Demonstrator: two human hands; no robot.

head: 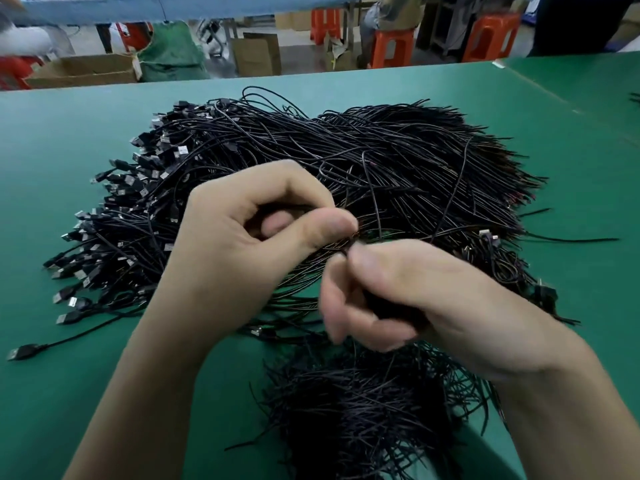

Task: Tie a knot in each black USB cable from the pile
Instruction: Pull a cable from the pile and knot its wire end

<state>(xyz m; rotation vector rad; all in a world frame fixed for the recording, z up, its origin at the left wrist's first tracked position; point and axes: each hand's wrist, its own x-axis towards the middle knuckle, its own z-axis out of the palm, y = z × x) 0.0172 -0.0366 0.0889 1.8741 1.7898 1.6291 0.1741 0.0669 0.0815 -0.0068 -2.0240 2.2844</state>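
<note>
Blk USB cables (346, 150) w/ silver plugs (72, 301), green table (69, 133), orange stools (491, 36), brown boxes (83, 71).

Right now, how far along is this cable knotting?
Done: possibly the smaller heap nearest the person, though no knots show. In hand: the left hand and right hand pinch one cable between them. Left: the big pile on the table looks mostly untouched.

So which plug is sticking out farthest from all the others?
The plug at the bottom left. It lies alone on the bare table, while the others crowd together along the left edge of the pile.
</note>
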